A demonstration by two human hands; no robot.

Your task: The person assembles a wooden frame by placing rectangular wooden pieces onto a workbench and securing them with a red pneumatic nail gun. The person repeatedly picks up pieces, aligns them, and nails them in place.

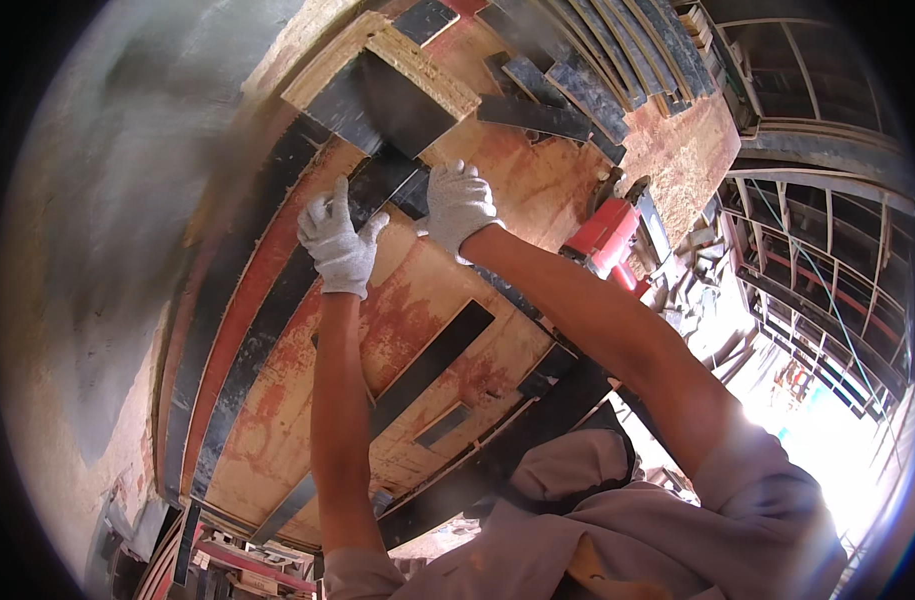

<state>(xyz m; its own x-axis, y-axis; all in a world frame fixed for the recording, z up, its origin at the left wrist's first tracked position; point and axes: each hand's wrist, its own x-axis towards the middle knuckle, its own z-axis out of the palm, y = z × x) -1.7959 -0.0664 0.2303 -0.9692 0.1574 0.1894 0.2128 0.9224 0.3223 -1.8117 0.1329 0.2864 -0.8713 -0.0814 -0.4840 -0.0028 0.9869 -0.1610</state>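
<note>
Grip of the left hand (339,243), which is covered by a pale grey knitted glove, is seen loosened, with the fingers spread toward the top of the frame and the thumb held out to the right. By the right hand (460,208), gloved alike, the fingers are kept bent together at upper centre; whether anything is clasped in them cannot be told. Between the two hands, a flat black strip with a smooth face (379,177) is placed at upper centre, just below a squarish black-faced block with raw, tan wooden edges (382,103).

All are carried by a broad wooden worktop stained with red (277,425). Lower in the frame, a long, straight black bar (435,353) is laid diagonally, and a small grey rectangular piece (443,425) is set near it. At right of centre, a red-cased power tool (609,235) is placed; any lettering on its casing is too small to be read. At upper right, long dark strips with tan edges (632,50) are stacked side by side.
</note>
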